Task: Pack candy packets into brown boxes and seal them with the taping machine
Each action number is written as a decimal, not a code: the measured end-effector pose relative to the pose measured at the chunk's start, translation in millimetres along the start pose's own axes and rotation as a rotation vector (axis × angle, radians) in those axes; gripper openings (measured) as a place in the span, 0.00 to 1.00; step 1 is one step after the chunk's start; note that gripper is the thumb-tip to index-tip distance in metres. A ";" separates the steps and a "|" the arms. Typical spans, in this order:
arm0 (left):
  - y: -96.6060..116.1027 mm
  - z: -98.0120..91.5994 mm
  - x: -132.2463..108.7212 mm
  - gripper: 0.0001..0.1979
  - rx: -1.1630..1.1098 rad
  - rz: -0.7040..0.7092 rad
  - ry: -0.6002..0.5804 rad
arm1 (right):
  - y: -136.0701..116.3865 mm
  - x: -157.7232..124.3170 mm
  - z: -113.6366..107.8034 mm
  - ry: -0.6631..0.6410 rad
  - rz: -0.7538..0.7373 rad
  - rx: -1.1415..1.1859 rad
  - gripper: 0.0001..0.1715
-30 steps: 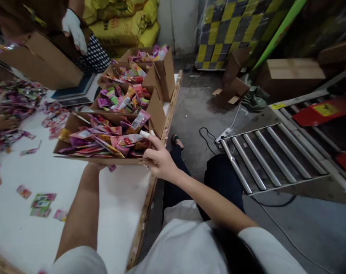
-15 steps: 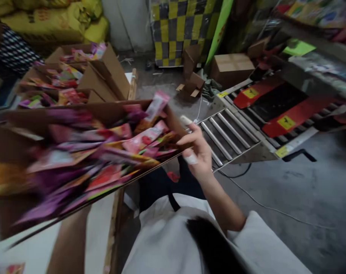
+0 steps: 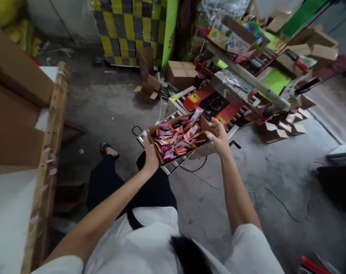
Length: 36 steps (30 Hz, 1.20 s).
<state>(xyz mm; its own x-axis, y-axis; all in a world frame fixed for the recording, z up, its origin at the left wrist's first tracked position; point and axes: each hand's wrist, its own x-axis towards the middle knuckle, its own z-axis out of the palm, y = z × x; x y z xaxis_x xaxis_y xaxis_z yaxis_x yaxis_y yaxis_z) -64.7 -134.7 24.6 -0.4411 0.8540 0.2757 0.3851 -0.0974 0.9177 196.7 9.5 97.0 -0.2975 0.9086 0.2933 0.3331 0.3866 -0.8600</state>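
An open cardboard box (image 3: 160, 158) full of pink, purple and orange packets (image 3: 178, 137) is held between my two hands, over the near end of a roller conveyor (image 3: 173, 166). My left hand (image 3: 150, 154) grips the box's left end, thumb up at the rim. At the right end, my right hand (image 3: 219, 137) is closed on the box, with white tape on its fingertips. The box's underside is hidden, so contact with the rollers cannot be made out.
A taping machine (image 3: 233, 85) with red plates stands over the conveyor. At left is a wood-edged table (image 3: 44, 186) bearing cardboard boxes (image 3: 15, 114). Beyond the conveyor are a closed carton (image 3: 181, 74) and a yellow-grey stack (image 3: 130, 30). A cable (image 3: 207, 182) crosses the floor.
The box of packets has moved away from the table at left to the conveyor's end. My left hand, hidden before, now shows on its left end. The view has swung right.
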 end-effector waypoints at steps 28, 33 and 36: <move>53.9 30.6 71.9 0.38 0.542 0.382 -0.801 | -58.7 33.2 9.9 -0.991 -0.127 -0.679 0.59; 45.4 13.5 101.8 0.36 0.282 0.155 -0.991 | -37.3 81.3 40.5 -1.002 -0.152 -0.714 0.50; 43.5 10.2 99.9 0.51 0.279 0.197 -0.982 | -30.7 87.6 45.3 -0.953 -0.170 -0.764 0.55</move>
<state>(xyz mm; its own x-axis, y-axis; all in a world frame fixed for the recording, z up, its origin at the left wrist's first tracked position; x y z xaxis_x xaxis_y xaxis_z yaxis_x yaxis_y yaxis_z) -83.8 -48.4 89.1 0.4564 0.8881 -0.0551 0.6076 -0.2658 0.7484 119.9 70.0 130.2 -0.8149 0.4834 -0.3200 0.5689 0.7726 -0.2819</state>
